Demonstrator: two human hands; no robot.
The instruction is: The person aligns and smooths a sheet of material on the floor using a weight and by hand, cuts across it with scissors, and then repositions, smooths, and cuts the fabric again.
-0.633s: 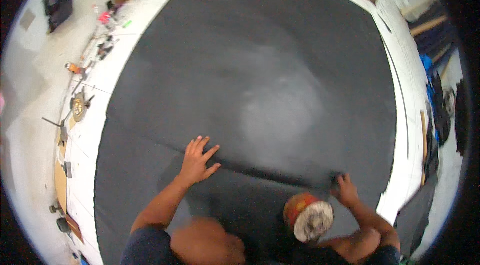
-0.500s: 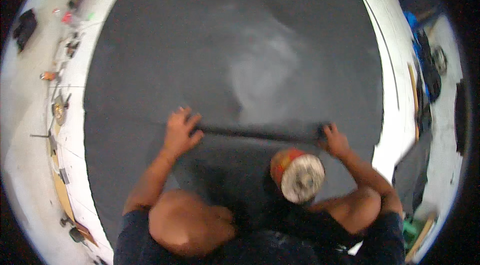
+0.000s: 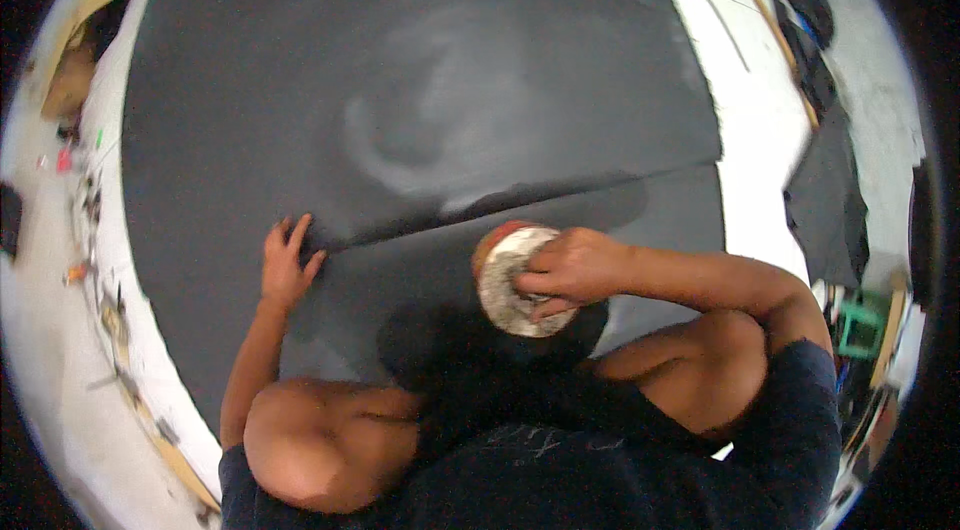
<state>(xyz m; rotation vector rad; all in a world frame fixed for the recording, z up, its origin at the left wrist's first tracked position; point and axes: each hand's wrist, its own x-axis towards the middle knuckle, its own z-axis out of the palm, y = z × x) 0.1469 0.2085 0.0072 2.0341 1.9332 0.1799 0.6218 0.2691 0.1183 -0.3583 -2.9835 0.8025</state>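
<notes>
Pressing left hand flat on dark sheet, right hand gripping round whitish tin

left hand on dark sheet, right hand gripping round tool

A wide white table is covered almost wholly by a large dark grey sheet. A second dark grey sheet is laid on the near part, its far edge running slantwise from left to right. Small tools and scraps are scattered along the bare left margin. A thin line is seen on the bare right margin.
</notes>
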